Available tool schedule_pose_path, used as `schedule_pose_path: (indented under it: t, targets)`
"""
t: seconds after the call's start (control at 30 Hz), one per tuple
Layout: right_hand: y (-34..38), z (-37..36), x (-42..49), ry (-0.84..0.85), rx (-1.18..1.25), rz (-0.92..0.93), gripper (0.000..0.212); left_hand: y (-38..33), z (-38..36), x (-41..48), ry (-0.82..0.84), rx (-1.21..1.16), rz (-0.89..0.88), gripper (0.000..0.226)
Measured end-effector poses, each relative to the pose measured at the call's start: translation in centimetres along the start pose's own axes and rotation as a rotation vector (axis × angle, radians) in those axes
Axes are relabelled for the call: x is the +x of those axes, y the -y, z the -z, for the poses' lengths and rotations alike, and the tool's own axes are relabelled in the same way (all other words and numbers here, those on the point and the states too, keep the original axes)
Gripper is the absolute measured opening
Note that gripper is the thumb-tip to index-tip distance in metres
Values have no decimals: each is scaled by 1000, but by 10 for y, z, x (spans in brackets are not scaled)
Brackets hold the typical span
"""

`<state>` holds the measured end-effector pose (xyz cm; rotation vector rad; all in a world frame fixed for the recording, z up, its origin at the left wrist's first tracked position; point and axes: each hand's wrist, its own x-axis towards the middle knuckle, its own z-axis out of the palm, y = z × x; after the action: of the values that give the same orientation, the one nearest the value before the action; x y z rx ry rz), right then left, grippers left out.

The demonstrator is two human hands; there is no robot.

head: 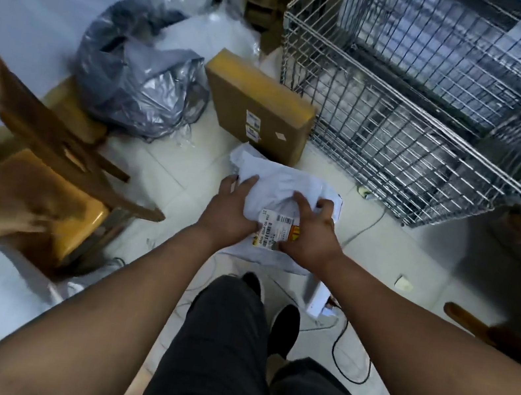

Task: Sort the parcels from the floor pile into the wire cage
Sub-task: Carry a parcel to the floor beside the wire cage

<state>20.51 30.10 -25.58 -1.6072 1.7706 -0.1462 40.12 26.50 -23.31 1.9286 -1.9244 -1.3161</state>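
Now in hands: left hand [232, 213] and right hand [311, 234] both clutch the white parcel [276, 176], just short of the wire cage [405, 118]
Slip risk: floppy wrapper may slide loose
Cage risk: parcel could catch the rim

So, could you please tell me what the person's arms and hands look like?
The left arm and right arm are bare to the frame edge, no sleeves showing. The left hand and right hand are ungloved; no watch, bracelet or ring is visible.
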Motion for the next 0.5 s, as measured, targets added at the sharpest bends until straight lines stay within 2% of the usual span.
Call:
schedule_pose_path:
  t: [0.23,0.5]
  targets:
    - [21,-2,109,26,32,-29,116,26,30,100,6,-20,83,93]
    - [24,-62,249,62,153,-191,124,85,59,256,135,60,86,95]
